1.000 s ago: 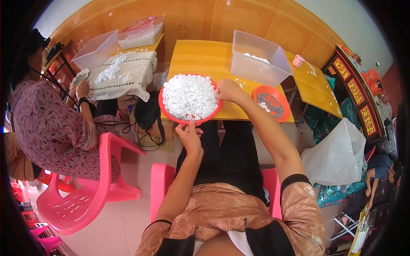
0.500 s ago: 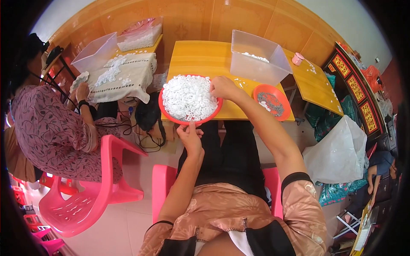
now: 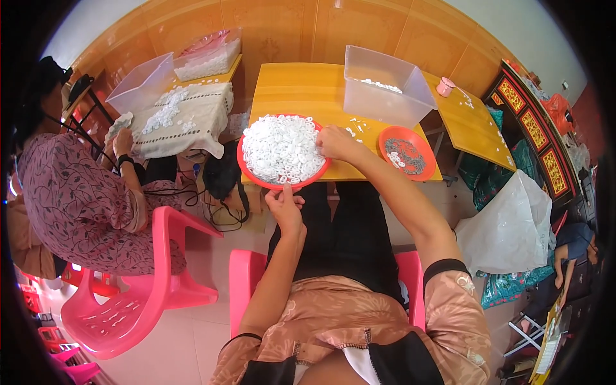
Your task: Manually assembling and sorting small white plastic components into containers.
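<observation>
A shallow red basin [image 3: 241, 164] heaped with small white ring-like pieces [image 3: 281, 147] sits at the near left edge of the table. The thumb of my left hand [image 3: 286, 210] meets its near rim, with the other fingers curled below. At the right rim, my right hand [image 3: 339, 142] has its fingers bent together against the heap. Whatever those fingers pinch is hidden. To the right of that hand stands an orange-red dish [image 3: 428, 149] with grey pieces [image 3: 412, 157] and a few white ones. Several loose white pieces [image 3: 356, 129] lie between hand and dish.
A clear plastic bin [image 3: 385, 96] with some white pieces stands at the back of the yellow table [image 3: 295, 86]. On the left, another person [image 3: 90, 199] sits at a cloth-covered table [image 3: 208, 122]. A pink chair [image 3: 160, 276] and a white sack [image 3: 504, 228] flank me.
My right hand has lowered slightly and stays by the basin's right rim. The left hand keeps its place at the near rim. The whole view has shifted slightly.
</observation>
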Demonstrator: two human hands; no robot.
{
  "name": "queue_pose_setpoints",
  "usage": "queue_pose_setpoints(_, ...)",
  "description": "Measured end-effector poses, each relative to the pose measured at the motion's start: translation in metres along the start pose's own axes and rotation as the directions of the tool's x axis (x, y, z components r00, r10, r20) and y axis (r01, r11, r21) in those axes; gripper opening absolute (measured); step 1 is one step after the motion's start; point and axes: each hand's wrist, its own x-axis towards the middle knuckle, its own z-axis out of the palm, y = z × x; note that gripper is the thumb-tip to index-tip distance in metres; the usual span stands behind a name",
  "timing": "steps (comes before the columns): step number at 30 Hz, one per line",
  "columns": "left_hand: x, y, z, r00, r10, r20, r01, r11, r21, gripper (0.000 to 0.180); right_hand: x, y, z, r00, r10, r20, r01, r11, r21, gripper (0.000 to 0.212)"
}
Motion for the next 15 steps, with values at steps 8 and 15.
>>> queue_pose_setpoints(8,-0.001,0.0,0.0,1.0,-0.005,-0.006,0.005,1.0,0.002,0.023,0.0,-0.003,0.004,1.0,0.015,0.023,-0.016,0.999,0.036,0.012)
queue_pose_setpoints(15,-0.001,0.001,0.0,1.0,-0.008,-0.005,0.008,1.0,-0.004,0.023,0.006,0.003,0.012,0.996,-0.084,0.007,0.084,0.995,0.05,0.009)
